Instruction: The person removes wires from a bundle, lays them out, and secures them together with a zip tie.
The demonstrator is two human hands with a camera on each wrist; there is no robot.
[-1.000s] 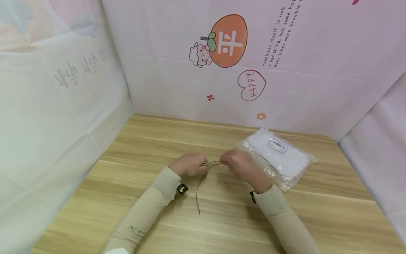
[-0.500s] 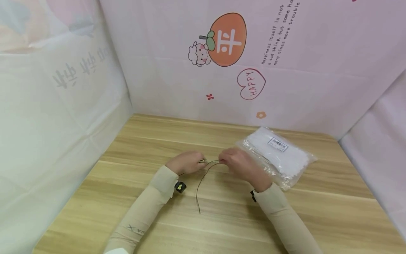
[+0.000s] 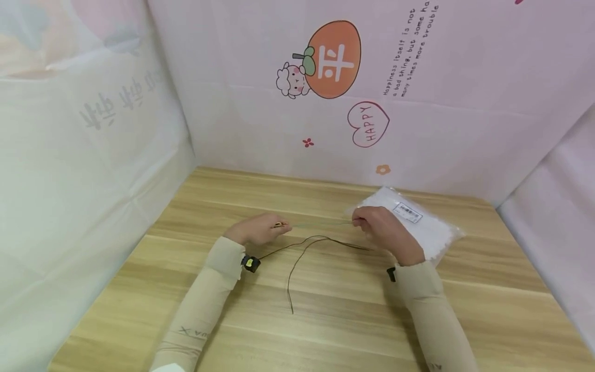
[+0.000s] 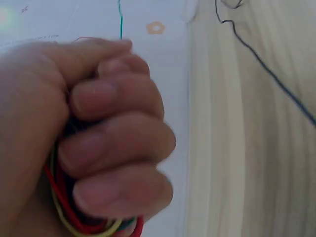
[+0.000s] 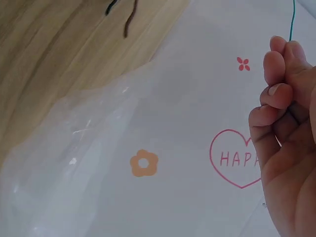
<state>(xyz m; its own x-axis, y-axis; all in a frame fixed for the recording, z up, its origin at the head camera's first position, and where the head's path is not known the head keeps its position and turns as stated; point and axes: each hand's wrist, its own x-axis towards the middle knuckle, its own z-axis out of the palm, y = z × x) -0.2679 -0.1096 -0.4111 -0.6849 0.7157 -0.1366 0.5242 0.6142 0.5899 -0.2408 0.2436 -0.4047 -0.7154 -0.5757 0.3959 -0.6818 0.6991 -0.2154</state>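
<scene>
My left hand [image 3: 260, 229] grips a bundle of thin coloured cords, its fingers curled tightly. Red and yellow loops of the bundle [image 4: 74, 224] stick out below the little finger in the left wrist view. A green cord [image 4: 121, 22] leaves that hand between thumb and forefinger. Its other part is pinched between thumb and forefinger of my right hand [image 3: 386, 233], so the cord runs almost straight between both hands. Dark cords [image 3: 290, 279] curve across the table below the hands. One dark end and one brown end [image 5: 131, 19] lie side by side in the right wrist view.
A clear plastic bag with a white item and barcode label [image 3: 408, 213] lies under and behind the right hand. The wooden table [image 3: 297, 341] meets a printed cloth wall [image 3: 260, 134] at the back, with cloth also at both sides.
My hands have moved apart, the right one to the right towards the bag, the left one leftward. The green cord is now stretched between them, while the dark cords lie apart from the right fingers.
</scene>
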